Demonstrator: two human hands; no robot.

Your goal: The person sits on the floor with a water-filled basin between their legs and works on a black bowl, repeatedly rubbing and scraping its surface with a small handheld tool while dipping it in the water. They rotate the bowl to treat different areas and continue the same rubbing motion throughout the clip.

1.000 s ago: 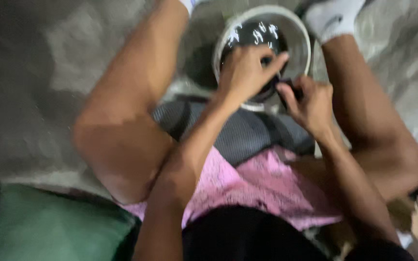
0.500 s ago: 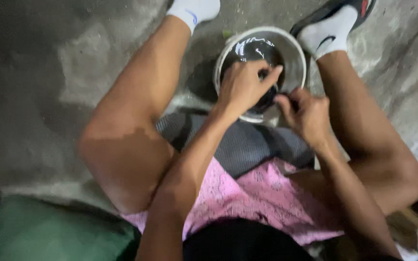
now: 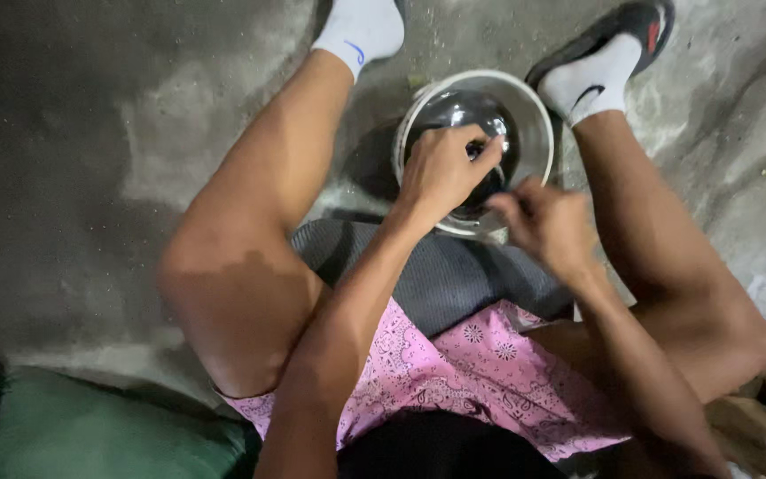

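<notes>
The bowl (image 3: 538, 120), white-rimmed with a dark, glossy inside, stands on the floor (image 3: 90, 160) between the person's feet, just in front of the gray seat edge. The left hand (image 3: 441, 173) reaches into it with fingers curled down onto something dark and wet-looking, apparently gripping it, though what it is cannot be told. The right hand (image 3: 547, 226) hovers at the near rim, blurred, fingers partly curled; whether it pinches anything cannot be told. The bowl sits unbraced, so a hard push or pull from the left hand could probably tip or slide it and spill the contents over the concrete and the white socks (image 3: 591, 84). The glossy inside looks slippery, so the grip may slip. The floor is rough gray concrete, stained in pale patches. A green cushion (image 3: 90, 435) lies at the lower left. The light is dim.
</notes>
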